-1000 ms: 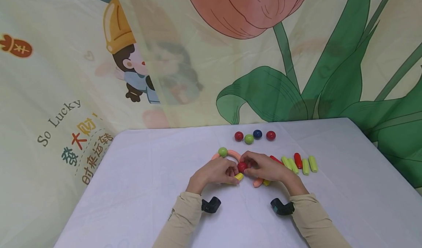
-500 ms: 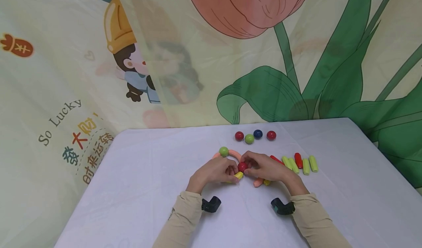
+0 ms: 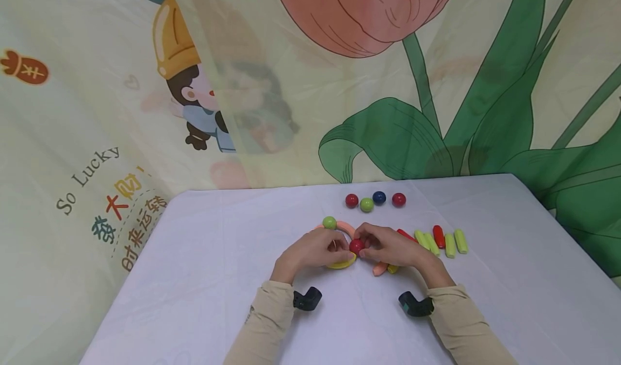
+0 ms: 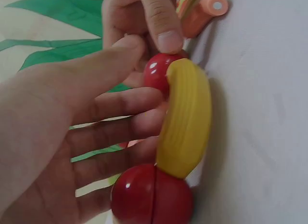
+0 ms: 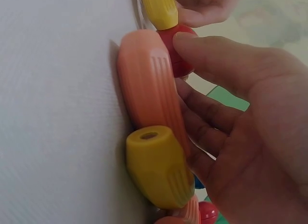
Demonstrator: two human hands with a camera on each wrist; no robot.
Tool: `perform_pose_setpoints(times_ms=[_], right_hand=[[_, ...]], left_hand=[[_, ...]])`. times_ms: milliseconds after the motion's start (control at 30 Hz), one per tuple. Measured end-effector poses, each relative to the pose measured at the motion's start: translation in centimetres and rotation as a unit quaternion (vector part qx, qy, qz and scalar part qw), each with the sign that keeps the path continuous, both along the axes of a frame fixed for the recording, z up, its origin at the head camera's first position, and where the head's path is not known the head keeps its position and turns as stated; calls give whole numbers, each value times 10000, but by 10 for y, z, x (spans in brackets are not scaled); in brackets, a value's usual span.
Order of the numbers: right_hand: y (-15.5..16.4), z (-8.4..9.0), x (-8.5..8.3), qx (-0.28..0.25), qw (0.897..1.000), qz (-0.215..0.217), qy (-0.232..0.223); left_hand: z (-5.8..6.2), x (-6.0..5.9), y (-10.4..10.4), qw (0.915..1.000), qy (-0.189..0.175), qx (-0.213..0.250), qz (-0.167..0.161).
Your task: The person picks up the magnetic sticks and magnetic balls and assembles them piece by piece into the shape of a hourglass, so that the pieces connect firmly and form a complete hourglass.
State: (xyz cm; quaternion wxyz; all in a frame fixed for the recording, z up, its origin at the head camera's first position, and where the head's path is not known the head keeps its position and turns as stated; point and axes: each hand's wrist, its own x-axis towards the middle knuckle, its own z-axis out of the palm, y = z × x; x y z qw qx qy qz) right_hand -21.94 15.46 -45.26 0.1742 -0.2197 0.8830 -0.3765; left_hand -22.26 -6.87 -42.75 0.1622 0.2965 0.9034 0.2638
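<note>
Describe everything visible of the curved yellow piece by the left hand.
The curved yellow piece bends like a banana, with fine grooves along its length and angled facets near one end. It looks like plastic or painted wood. It appears to lie on the white tabletop. One end meets the red ball pinched by the right hand; the other appears to meet a second red ball. The left hand is close beside it; contact is unclear.

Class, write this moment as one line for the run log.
right hand: pinches red ball; left hand: beside yellow curved piece; contact: yellow curved piece against red ball; blue ball: back row, untouched
</note>
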Motion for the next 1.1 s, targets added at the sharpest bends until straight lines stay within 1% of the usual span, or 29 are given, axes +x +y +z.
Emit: perform_pose_setpoints(times_ms=[67,167,233,300,367,433,467,567,600,667,767,867,1000,1100], right_hand=[[0,0,0,13,10000,-2,-10],[0,1,0,9,10000,-6,-80],[0,2,1,13,9999,1,-138],[1,3,2,27,9998,11,-183],[2,4,3,61,9998,45,-184],[2,4,3,79,9998,77,-181],[3,5,4,87,9997,81,-190],[5,7,4,91,9997,59,-211],[6,7,4,107,9998,26,-194],[9,10,4,118,9998,-94,-136],[17,14,2,83,9994,-322,28],[27,20,1,8,9980,-582,244],[44,24,-1,27,9940,-935,565],[57,26,-2,33,9910,-1127,718]], left_hand=[[0,-3,-4,9995,68,164,265],[-2,-8,-11,9956,438,355,749],[-5,-11,-16,9900,687,469,1143],[-8,-14,-21,9832,827,496,1549],[-10,-15,-26,9788,762,438,1848],[-13,-16,-30,9773,489,347,2032],[-13,-17,-31,9776,325,316,2055],[-16,-19,-33,9793,-128,340,1991],[-16,-19,-33,9793,-218,369,1977],[-18,-20,-32,9792,-279,444,1960],[-20,-21,-30,9773,-169,516,2046],[-23,-21,-28,9746,53,684,2132],[-26,-22,-25,9710,297,882,2200],[-30,-23,-24,9688,442,944,2249]])
